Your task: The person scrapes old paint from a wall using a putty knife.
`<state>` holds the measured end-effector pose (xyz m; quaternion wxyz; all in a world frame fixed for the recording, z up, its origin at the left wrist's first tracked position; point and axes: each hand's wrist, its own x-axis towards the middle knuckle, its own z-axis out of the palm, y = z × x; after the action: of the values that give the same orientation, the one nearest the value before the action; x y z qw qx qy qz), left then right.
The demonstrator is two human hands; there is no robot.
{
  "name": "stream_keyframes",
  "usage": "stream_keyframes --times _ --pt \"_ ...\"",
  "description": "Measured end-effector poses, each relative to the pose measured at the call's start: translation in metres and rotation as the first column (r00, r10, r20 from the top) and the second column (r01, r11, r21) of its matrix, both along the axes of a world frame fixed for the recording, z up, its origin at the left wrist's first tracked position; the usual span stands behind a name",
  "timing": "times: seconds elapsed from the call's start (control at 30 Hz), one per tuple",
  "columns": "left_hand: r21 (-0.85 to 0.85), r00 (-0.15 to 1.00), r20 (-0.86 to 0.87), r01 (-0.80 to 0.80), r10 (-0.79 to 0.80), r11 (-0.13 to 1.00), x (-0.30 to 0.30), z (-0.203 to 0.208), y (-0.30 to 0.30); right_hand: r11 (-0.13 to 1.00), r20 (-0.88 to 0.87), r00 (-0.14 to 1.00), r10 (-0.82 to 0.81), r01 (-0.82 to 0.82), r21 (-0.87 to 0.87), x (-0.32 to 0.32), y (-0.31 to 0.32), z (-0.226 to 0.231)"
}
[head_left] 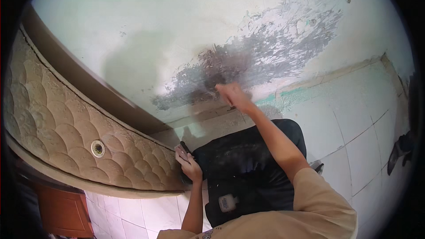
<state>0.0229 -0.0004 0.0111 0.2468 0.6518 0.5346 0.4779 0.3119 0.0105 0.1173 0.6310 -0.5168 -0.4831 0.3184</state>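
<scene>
My right hand [233, 95] is closed, held up against the lower part of a pale wall [177, 13]. It is over a rough grey patch [270, 51] where the paint is scraped away. Something small and dark shows just under its fingers, but I cannot make out what it is. Low on the left, my left hand [190, 168] is wrapped round a slim dark object [184, 147] whose kind is unclear. That hand is beside the mattress edge and my left knee. Dust marks my black trousers [239, 155].
A brown quilted mattress [66, 119] leans along the left, with a round vent [98, 148] in it. White floor tiles [354, 150] lie to the right, a dark shoe [398, 152] at their far edge. Reddish wooden furniture [64, 208] stands lower left.
</scene>
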Motion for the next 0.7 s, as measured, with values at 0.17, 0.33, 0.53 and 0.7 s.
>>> stream_keyframes --times 0.17,0.33,0.53,0.7 --pt "-0.010 0.999 -0.013 -0.042 0.042 0.999 -0.008 0.000 0.002 0.843 -0.592 0.793 0.143 0.216 0.493 0.046 -0.043 0.110" --pt "-0.059 0.998 -0.051 -0.045 0.042 0.997 -0.002 -0.004 0.005 0.415 -0.537 0.833 -0.130 0.538 0.734 0.086 -0.121 0.189" --pt "-0.079 0.993 -0.115 -0.051 0.042 0.996 0.004 0.009 0.002 0.314 -0.524 0.826 0.208 0.451 0.835 0.117 -0.120 0.154" --pt "-0.040 0.978 -0.207 -0.028 0.019 0.999 0.014 0.019 -0.004 0.170 -0.395 0.837 0.379 0.357 0.918 0.127 -0.133 0.137"
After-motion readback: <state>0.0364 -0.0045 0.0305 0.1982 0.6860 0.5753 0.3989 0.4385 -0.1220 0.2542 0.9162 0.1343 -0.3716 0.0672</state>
